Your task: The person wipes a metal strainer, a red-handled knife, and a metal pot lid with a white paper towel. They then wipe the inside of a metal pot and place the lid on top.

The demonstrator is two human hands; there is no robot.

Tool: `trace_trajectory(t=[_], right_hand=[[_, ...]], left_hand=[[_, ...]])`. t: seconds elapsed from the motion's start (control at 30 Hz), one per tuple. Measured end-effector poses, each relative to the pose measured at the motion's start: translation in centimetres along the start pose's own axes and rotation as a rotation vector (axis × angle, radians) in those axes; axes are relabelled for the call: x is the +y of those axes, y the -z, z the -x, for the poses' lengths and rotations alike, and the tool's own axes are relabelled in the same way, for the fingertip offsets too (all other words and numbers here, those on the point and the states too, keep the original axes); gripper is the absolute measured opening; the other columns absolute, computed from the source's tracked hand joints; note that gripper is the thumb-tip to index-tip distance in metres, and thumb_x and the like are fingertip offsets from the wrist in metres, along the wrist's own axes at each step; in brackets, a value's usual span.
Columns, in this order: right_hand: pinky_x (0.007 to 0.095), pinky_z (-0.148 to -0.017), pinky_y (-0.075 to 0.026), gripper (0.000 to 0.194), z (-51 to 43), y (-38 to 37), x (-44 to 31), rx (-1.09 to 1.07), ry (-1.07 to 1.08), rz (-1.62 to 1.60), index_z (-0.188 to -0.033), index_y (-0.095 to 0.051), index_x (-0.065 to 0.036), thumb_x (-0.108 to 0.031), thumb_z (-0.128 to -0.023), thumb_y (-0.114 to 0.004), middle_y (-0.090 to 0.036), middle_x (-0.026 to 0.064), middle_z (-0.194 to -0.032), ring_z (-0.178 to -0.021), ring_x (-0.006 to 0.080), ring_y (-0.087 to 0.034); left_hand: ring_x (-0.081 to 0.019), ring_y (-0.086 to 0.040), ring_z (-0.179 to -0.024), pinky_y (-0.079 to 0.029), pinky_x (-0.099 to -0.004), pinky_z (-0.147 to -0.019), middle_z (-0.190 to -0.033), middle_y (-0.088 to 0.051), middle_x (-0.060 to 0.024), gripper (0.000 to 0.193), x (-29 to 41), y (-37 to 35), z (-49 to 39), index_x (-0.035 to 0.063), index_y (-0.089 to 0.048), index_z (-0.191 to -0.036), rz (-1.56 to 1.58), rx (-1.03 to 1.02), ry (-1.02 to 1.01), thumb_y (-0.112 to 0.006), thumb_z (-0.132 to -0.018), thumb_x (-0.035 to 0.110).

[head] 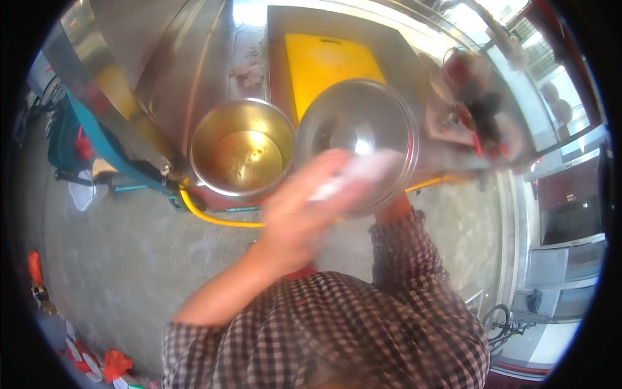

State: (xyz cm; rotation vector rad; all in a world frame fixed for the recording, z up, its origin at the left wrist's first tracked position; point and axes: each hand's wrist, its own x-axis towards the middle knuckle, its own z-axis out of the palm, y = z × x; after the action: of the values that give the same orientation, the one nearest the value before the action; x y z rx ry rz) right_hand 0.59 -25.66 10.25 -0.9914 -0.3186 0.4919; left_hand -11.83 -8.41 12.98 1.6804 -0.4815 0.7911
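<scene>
My left hand (296, 209) is closed around a pale white-and-pink thing (362, 177), too blurred to tell whether cloth or something else. It presses this against, or holds it just over, a round shiny metal lid or shallow basin (359, 104). My right hand is hidden behind that round piece; only the wrist (394, 209) shows at its lower right rim, and the piece juts past the table edge there. Left of it stands a deep steel pot (206, 141) with shallow yellowish liquid and dark bits at the bottom.
A yellow cutting board (325, 61) lies beyond the round piece. Scraps (248, 75) rest on the metal surface at its left. Blurred items with red handles (476, 143) are at right. A yellow hose (218, 221) runs along the front edge; a teal tub (92, 126) stands left.
</scene>
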Motion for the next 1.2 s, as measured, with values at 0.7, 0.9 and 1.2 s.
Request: trace_trajectory(t=[0.7, 0.9, 1.2], right_hand=[[0.0289, -0.082, -0.049, 0.042, 16.7, 7.6, 0.3, 0.275, -0.028, 0.052, -0.119, -0.054, -0.002, -0.012, -0.081, -0.068, -0.06, 0.0061, -0.112, -0.099, 0.0162, -0.06], [0.0276, -0.083, -0.049, 0.043, 14.8, 7.6, -0.4, 0.289, 0.001, 0.143, -0.121, -0.053, -0.002, -0.011, -0.082, -0.068, -0.059, 0.0063, -0.114, -0.101, 0.0155, -0.059], [0.0376, -0.094, -0.044, 0.047, 12.6, 3.0, -1.9, 0.207, 0.646, 1.164, -0.121, -0.053, -0.002, -0.019, -0.08, -0.069, -0.058, 0.0116, -0.114, -0.109, 0.0245, -0.055]], left_hand=[[-0.0147, -0.064, -0.083, -0.049, -0.0244, -0.068, -0.093, -0.066, -0.0073, 0.042, -2.9, -12.3, 6.5, 0.004, -0.051, -0.136, 0.309, -0.023, 0.975, -0.043, -0.095, 0.006], [-0.023, -0.048, -0.11, -0.038, -0.0313, -0.092, -0.123, -0.051, -0.0136, 0.042, -2.2, -12.4, 11.2, 0.0057, -0.054, -0.132, 0.091, -0.124, 0.677, -0.042, -0.092, 0.003], [-0.0254, -0.057, -0.093, -0.046, -0.0354, -0.088, -0.102, -0.059, -0.0106, 0.043, -5.3, -12.4, 0.6, 0.0111, -0.072, -0.103, -0.433, -0.11, 0.017, -0.054, -0.074, -0.015]])
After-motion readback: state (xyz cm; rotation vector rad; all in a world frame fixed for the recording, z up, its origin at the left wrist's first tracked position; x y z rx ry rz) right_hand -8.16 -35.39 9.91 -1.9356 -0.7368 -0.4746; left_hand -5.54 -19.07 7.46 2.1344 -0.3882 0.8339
